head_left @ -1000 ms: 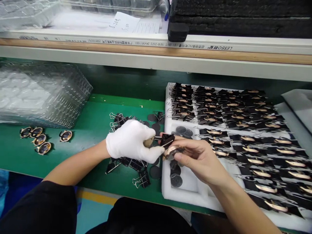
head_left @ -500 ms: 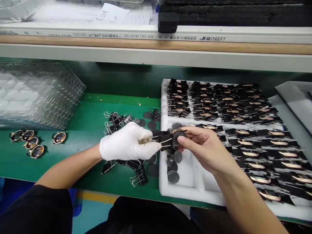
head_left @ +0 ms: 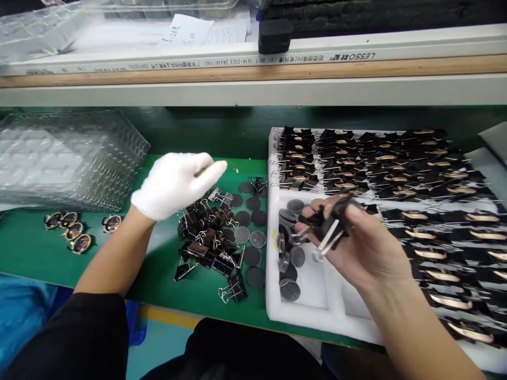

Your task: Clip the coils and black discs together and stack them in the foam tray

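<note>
My left hand, in a white glove, is raised over the green bench, left of and above a heap of black binder clips. Its thumb is stretched out, its fingers are loosely curled, and nothing shows in it. My bare right hand is closed on a black binder clip with steel handles, smeared by motion. What the clip grips is hidden. Below that hand, round dark discs lie in a compartment of the white foam tray. More discs lie on the bench beside the heap.
Rows of binder clips clamped on gold-coloured pieces fill much of the tray. Gold-rimmed round eyewear pieces lie at the left on the green bench. Stacked clear plastic trays stand behind them. A shelf edge crosses above.
My left hand has let go of the binder clip and moved up and left. My right hand has moved right with the clip, turning it. The view has shifted slightly.
</note>
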Demonstrator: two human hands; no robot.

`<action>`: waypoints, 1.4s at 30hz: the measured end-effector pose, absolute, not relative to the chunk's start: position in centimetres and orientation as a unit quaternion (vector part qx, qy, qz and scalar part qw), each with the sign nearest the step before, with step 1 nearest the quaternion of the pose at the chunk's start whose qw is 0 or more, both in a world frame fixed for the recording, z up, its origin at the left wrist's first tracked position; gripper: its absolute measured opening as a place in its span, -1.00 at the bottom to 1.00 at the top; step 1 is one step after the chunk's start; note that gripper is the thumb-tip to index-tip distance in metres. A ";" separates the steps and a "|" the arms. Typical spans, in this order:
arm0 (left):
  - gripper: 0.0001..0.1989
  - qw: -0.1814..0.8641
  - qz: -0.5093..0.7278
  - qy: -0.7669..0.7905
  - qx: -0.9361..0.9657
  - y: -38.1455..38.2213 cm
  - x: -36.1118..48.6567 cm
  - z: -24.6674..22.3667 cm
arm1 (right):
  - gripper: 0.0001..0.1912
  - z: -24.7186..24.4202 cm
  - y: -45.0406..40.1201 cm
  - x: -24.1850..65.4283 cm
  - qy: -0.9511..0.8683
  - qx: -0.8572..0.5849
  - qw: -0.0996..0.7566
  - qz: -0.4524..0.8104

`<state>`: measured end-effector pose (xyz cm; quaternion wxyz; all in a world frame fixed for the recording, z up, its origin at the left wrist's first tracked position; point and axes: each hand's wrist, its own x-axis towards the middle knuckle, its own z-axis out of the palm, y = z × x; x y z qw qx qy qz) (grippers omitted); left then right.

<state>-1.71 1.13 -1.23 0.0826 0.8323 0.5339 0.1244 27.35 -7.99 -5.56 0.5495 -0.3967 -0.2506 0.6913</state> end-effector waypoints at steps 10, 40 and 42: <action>-0.53 -0.028 -0.112 0.517 0.848 4.1 -3.1 -4.3 | -0.74 -5.2 -7.8 25.7 -0.159 -0.402 0.539 0.723; -0.68 -0.014 0.042 0.500 0.865 3.7 -1.0 -6.9 | -0.71 -5.8 -8.6 25.3 -0.338 -0.433 0.427 0.718; -0.72 0.005 0.050 0.508 0.860 3.8 -1.0 -7.1 | -0.71 -5.8 -8.6 25.3 -0.336 -0.435 0.427 0.718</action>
